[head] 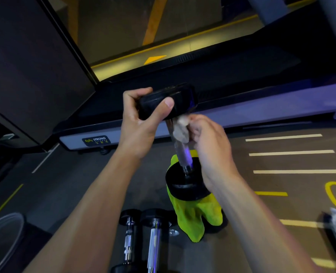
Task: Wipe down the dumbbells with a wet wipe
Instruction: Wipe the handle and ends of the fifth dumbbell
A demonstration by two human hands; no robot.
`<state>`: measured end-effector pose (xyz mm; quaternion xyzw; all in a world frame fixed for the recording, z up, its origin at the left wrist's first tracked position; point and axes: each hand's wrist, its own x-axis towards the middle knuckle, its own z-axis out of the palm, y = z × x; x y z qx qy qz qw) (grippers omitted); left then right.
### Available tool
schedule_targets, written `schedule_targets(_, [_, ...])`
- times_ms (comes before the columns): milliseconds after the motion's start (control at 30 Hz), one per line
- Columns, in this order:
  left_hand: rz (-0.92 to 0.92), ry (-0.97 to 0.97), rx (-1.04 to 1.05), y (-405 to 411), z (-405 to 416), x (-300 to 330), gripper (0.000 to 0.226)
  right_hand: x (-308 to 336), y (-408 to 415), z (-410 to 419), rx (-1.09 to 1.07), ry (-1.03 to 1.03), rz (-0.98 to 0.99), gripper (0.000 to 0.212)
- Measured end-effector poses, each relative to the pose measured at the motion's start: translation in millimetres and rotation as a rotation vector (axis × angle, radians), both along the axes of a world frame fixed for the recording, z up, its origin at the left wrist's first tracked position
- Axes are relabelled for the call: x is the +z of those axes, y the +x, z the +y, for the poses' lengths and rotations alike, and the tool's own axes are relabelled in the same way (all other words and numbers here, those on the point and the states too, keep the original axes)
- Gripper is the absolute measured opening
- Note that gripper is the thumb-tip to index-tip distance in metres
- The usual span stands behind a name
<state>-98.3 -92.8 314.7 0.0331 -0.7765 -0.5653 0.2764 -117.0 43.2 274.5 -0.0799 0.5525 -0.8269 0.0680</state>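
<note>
Black rubber dumbbell (180,146) stands tilted on end, its lower head resting on a lime-green cloth (194,215) on the floor. My left hand (141,123) grips the upper head, fingers and thumb curled round it. My right hand (208,146) pinches a wet wipe (181,128) against the steel handle. Two more dumbbells (141,239) lie nearer me, beside the cloth.

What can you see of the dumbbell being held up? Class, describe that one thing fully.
The dumbbell has two round black end weights, seemingly rubber, joined by a shiny metal bar. It stands on end, tilted, lower weight resting on a bright yellow-green cloth on the floor. The left hand grips the upper weight; the right hand presses a crumpled pale wipe against the bar just below it.
</note>
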Motion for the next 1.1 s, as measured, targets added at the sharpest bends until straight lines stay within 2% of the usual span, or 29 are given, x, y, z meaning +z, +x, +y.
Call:
schedule_targets(100, [0.018, -0.006, 0.008, -0.8, 3.4, -1.0, 0.058, -6.3, 18.3, -2.8, 0.014, -0.098, 0.034, 0.039])
schedule_targets(200, [0.014, -0.018, 0.008, -1.8, 4.9, -0.3, 0.058, -11.2, 18.7, -11.6, -0.075, -0.111, 0.083, 0.028])
schedule_targets(267, [0.004, -0.008, 0.014, -3.7, 4.5, 0.2, 0.060, -15.9, 5.6, -20.2, -0.138, -0.107, 0.028, 0.017])
schedule_targets(333, [0.003, 0.005, 0.023, -4.3, 3.3, -0.2, 0.059, -15.9, -9.5, -25.8, -0.124, -0.076, -0.049, 0.016])
schedule_targets(433, [0.013, 0.033, 0.009, -1.2, 0.3, -1.9, 0.059, -8.3, -30.4, -28.2, 0.035, 0.097, -0.108, 0.030])
schedule_targets(500, [0.016, 0.053, 0.000, 2.0, -1.0, -3.0, 0.060, -1.1, -38.3, -26.7, 0.204, 0.037, -0.182, 0.041])
schedule_targets(567, [0.011, 0.051, 0.001, 4.3, -1.7, -3.8, 0.059, 0.9, -40.8, -29.1, 0.279, -0.032, -0.181, 0.043])
schedule_targets(667, [0.019, 0.034, 0.009, 4.3, -1.1, -5.0, 0.052, -4.0, -30.0, -32.6, 0.067, 0.157, -0.087, 0.040])
schedule_targets(733, [0.033, 0.002, 0.039, 2.5, 1.9, -5.7, 0.053, -8.7, -11.7, -37.5, -0.081, 0.209, 0.089, 0.032])
schedule_targets(800, [0.039, -0.027, 0.070, -1.1, 5.6, -6.0, 0.055, -12.6, 8.9, -44.7, -0.201, 0.269, 0.240, 0.033])
schedule_targets(933, [0.031, -0.007, 0.107, -9.9, 4.4, -3.9, 0.056, -16.7, 32.4, -55.4, -0.315, 0.398, 0.484, 0.036])
schedule_targets(1000, [0.029, -0.007, 0.112, -12.6, 3.2, -3.5, 0.055, -21.6, 24.8, -51.8, -0.389, 0.357, 0.478, 0.031])
schedule_targets(1100, [0.036, -0.026, 0.124, -12.9, 2.8, -3.5, 0.049, -19.7, 5.9, -44.3, -0.408, 0.257, 0.313, 0.013])
